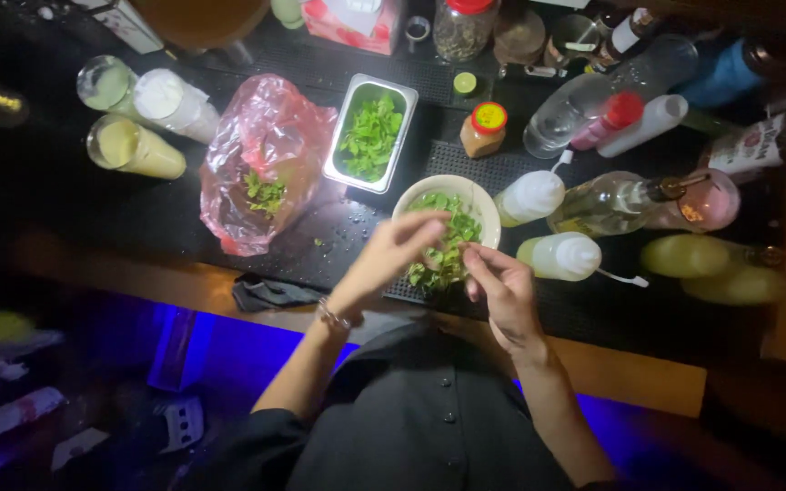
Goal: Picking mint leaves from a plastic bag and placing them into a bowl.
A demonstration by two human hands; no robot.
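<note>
Counter: dark bar top [184, 209], far bottles cut off by the frame.
Bag: pink plastic bag [266, 164], greens inside partly veiled.
Tray: steel tray [346, 136] of leaves.
Bowl: white bowl [479, 195], herb leaves [443, 259] spilling over.
Left hand [393, 255]: fingers pinched on leaves.
Right hand [502, 291]: pinching leaves; grip blurred.

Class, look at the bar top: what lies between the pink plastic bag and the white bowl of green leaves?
In the head view, a metal tray of green leaves sits between the pink plastic bag and the white bowl, on the wet black mat.
</note>
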